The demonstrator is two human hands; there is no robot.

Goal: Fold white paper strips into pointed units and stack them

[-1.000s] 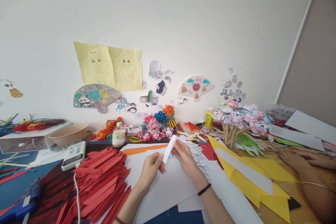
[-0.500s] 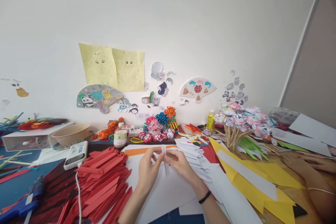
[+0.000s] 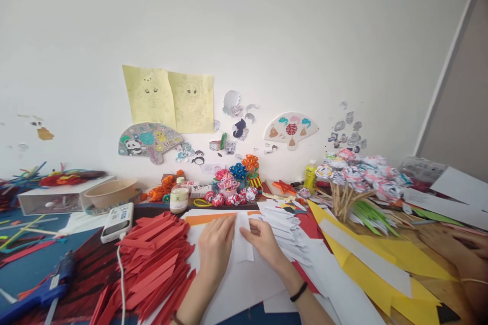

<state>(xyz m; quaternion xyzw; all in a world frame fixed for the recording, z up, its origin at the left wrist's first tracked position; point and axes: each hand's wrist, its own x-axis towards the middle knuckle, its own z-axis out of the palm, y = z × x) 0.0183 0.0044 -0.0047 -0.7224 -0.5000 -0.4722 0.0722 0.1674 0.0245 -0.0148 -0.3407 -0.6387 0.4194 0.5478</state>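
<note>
Cluttered craft table: we log 1 white paper strip beside red folded strips. Left hand and right hand press it flat, fingers released.

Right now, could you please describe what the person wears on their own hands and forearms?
Both forearms are bare, with no sleeves in view. The right hand has a thin black band around its wrist. The left hand has no rings or gloves; a dark band edge shows at the frame's bottom.
</note>
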